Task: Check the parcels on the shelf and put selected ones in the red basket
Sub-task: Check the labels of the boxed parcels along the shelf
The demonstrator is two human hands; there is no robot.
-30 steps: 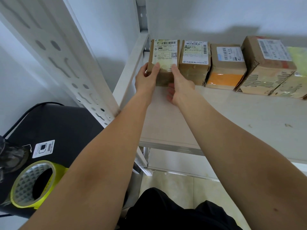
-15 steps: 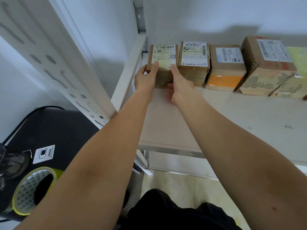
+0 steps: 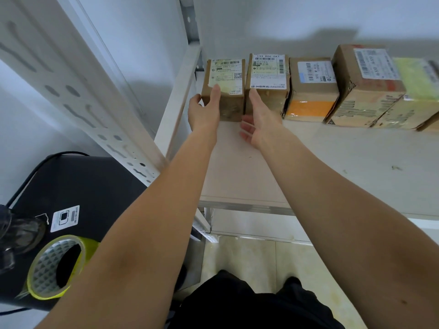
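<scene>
We are reaching both arms onto the shelf [image 3: 332, 162], where the parcels are standing in a row against the back wall. Our left hand [image 3: 204, 109] is wrapping its grip around the leftmost parcel [image 3: 225, 89], thumb on the left side and fingers lying over the front edge of its label. Our right hand [image 3: 260, 119] is lying open with nothing in it, fingertips touching the second parcel [image 3: 268, 84] just beside it. More parcels are sitting to the right. A yellow tape roll [image 3: 57, 267] is resting on a black box [image 3: 95, 184] at lower left.
</scene>
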